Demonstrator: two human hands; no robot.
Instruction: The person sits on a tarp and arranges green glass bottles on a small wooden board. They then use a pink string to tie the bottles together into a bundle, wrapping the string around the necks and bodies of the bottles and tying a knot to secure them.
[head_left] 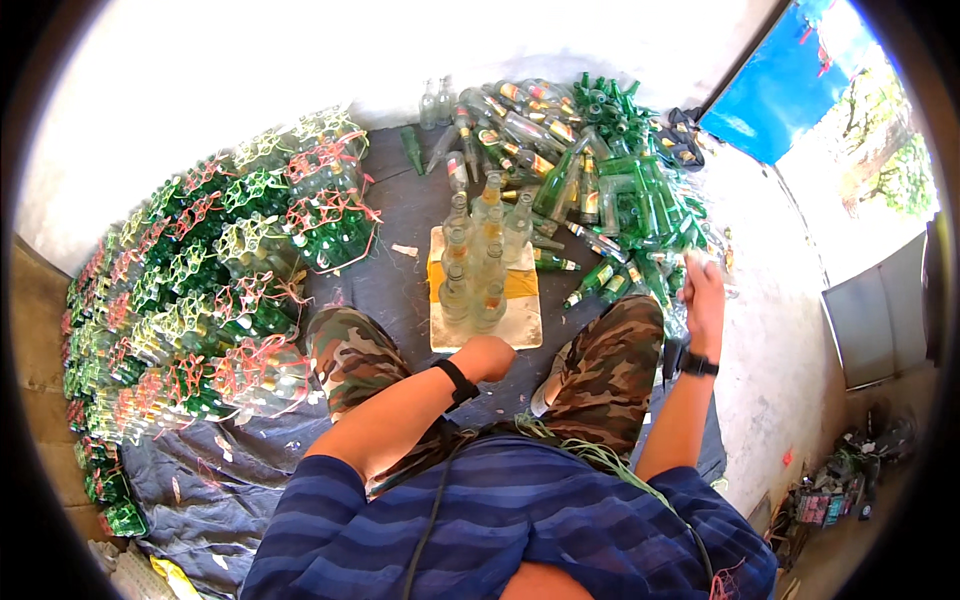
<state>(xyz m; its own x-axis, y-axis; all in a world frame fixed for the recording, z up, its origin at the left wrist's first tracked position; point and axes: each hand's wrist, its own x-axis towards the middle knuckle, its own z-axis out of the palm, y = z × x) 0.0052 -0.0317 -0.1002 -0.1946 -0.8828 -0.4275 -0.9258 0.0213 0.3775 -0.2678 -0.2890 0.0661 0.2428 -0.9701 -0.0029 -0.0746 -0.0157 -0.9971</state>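
Right hand [703, 272] closed round a clear glass bottle [722, 268] beside the loose bottle pile [600, 170].
I judge it rigid, slippery, breakable; best gripped mid-body. Left hand [492, 355] fisted, apparently empty, near the standing bottles [480, 260].

Bright daylight from the open doorway [850, 130] at upper right, pale wall [300, 60] washed out by glare, soft short shadows, strong fisheye bending and dark vignette at the rim, edges slightly soft, raised right hand [703, 290] possibly motion-blurred

Glossy glass is seen in the green bottles [640, 200] and clear bottles [480, 260], matt cloth in the dark tarp [400, 290].
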